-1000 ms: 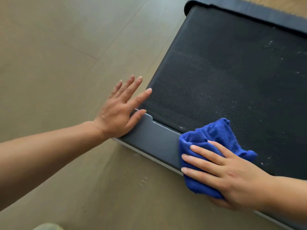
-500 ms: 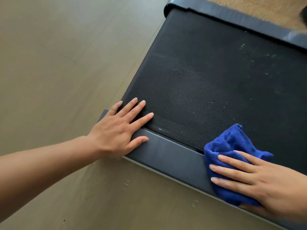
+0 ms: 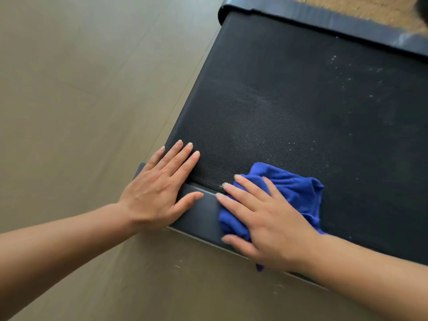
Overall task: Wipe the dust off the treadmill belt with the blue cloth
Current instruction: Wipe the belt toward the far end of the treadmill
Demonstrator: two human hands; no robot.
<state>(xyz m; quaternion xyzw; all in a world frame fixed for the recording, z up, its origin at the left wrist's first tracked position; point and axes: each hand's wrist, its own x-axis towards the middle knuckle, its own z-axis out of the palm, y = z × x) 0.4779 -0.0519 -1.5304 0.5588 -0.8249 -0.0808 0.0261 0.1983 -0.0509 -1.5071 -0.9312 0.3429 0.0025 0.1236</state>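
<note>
The black ribbed treadmill belt (image 3: 289,100) fills the upper right, with pale dust specks scattered toward its right side. A crumpled blue cloth (image 3: 294,191) lies across the belt's near edge and the dark grey end cover (image 3: 199,216). My right hand (image 3: 266,218) presses flat on top of the cloth, fingers spread and pointing left. My left hand (image 3: 159,191) rests flat and empty on the near left corner, fingers on the belt and thumb on the end cover, close to the right hand's fingertips.
A dark side rail (image 3: 335,22) runs along the belt's far edge, with a tan woven mat (image 3: 370,8) beyond it. Beige floor (image 3: 81,89) spreads to the left and below, with a few dust specks near the treadmill's end.
My right hand has slid the cloth leftward along the near edge, up close to my left hand. My left hand has stayed at the corner, fingers a little further onto the belt.
</note>
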